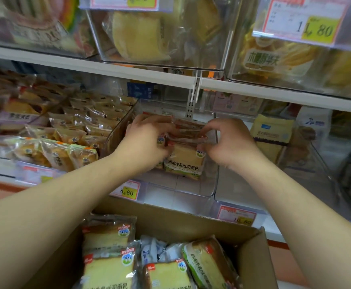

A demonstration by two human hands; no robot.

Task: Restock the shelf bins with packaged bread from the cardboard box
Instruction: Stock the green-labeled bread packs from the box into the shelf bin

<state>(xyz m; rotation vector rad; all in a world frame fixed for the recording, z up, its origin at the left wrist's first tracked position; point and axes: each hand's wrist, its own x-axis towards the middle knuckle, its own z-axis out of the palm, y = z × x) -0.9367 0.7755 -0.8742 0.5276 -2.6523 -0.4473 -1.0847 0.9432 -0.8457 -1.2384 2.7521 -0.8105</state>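
Both hands reach into a clear plastic shelf bin (210, 184) in the middle of the lower shelf. My left hand (145, 140) grips the left side of the packaged toast bread (184, 159) standing in that bin. My right hand (226, 138) pinches the top of the same packs from the right with curled fingers. The front pack faces me, with a green-edged label. Below, an open cardboard box (253, 247) holds several more packs of the same bread (109, 268), lying flat and on edge.
The bin to the left (66, 138) is full of small wrapped buns. On the right, another clear bin (270, 130) holds a yellow pack. Bins with bread and price tags (316, 24) sit on the upper shelf. A price tag (126, 191) hangs at the bin's front.
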